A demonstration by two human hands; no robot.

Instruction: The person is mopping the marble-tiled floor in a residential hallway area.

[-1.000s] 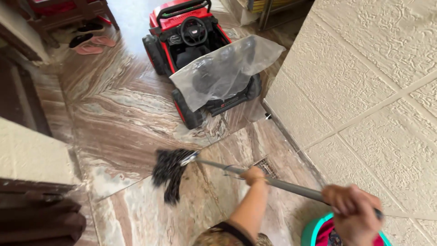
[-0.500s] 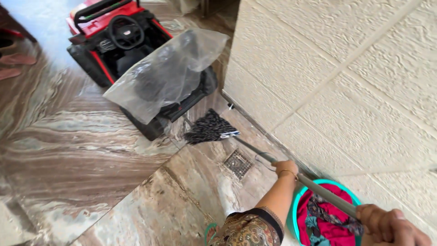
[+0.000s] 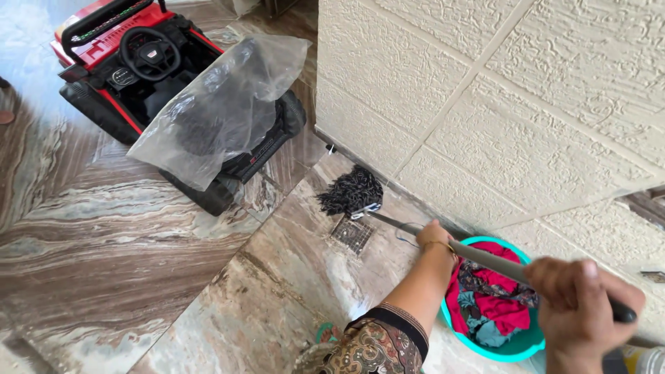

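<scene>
Both hands are gripping a long grey mop handle (image 3: 485,257), each fully closed around it. The left hand (image 3: 435,239) is wrapping the shaft about halfway down; the right hand (image 3: 578,305) is clenching the upper end nearest the camera, with a short dark tip sticking out beyond the fist. Ahead of the left hand, the shaft is running down to the dark stringy mop head (image 3: 352,190), which is lying on the marbled tile floor (image 3: 138,249) right at the foot of the textured cream wall (image 3: 485,104), just past a small square floor drain (image 3: 352,235). Below the stretch of handle between the two hands, a teal bucket (image 3: 516,346) full of red and patterned cloth (image 3: 495,301) is sitting against the wall. Well beyond the mop head, a red ride-on toy car (image 3: 131,62) is standing with a clear plastic sheet (image 3: 222,104) draped over its near end.

The pole looks stiff and light, while the string head is probably soft, wet and draggy, so most of the weight is likely sitting at the far end. A wide two-handed hold like this one, one hand at the top and one mid-shaft, seems the sensible place to grip for leverage; a wet shaft could be turning slippery
</scene>
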